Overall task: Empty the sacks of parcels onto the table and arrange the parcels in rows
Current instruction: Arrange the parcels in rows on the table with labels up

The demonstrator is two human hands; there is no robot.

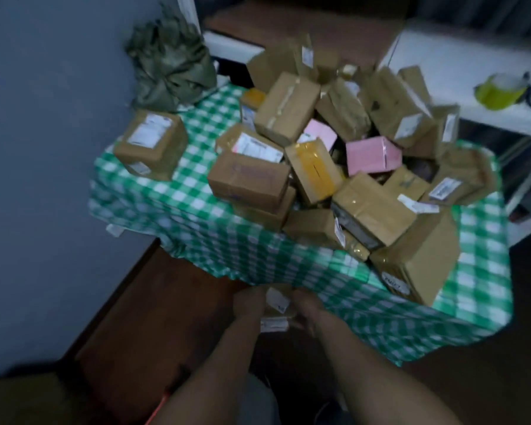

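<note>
Most brown cardboard parcels [344, 154] lie heaped mid-frame on the green-checked table [196, 210]; the crumpled olive sack [169, 61] sits emptied, upper left. Both hands, left hand [249, 302] and right hand [307, 308], clasp a small labelled parcel [276, 302] at lower centre. Rows seem barely begun.

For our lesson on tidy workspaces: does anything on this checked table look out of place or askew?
Yes. The parcels lie in a jumbled heap, tilted every way, not in rows. One brown box sits near the table's front edge. Another box stands apart at the left. Both hands hold a small parcel.
</note>
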